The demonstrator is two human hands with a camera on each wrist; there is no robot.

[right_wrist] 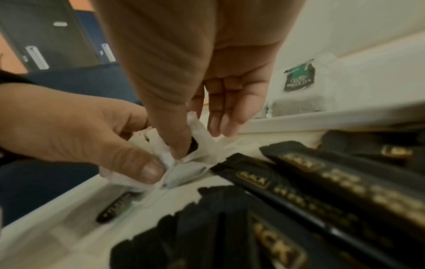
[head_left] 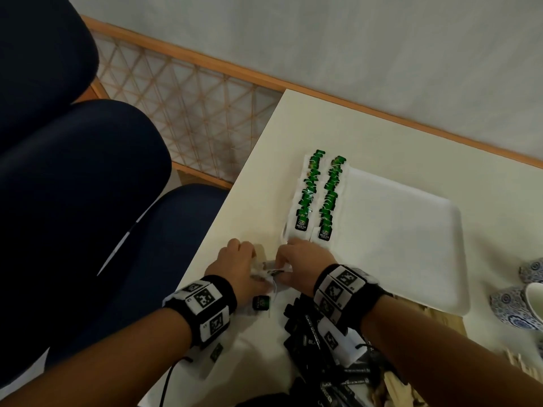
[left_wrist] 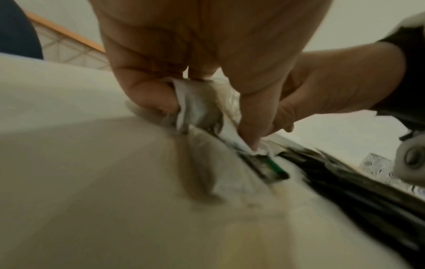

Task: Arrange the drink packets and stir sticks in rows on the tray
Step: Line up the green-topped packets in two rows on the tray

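On tray point(head_left: 405, 230): two tea-bag rows point(head_left: 318, 195); both hands point(head_left: 261, 268) pinch loose tea bag point(right_wrist: 184, 169).

— What sort of place is this?
— A lounge or hotel-style sitting room, I'd say. Dark blue upholstered chairs point(head_left: 73, 160) stand beside a white tabletop point(head_left: 252, 183).
— Anything else?
— A wood-framed lattice screen point(head_left: 188, 107) runs along a plain pale wall point(head_left: 352, 39), and blue-patterned china cups point(head_left: 520, 306) wait beside green tea bags point(head_left: 320, 192) and black drink sachets point(head_left: 314, 342).
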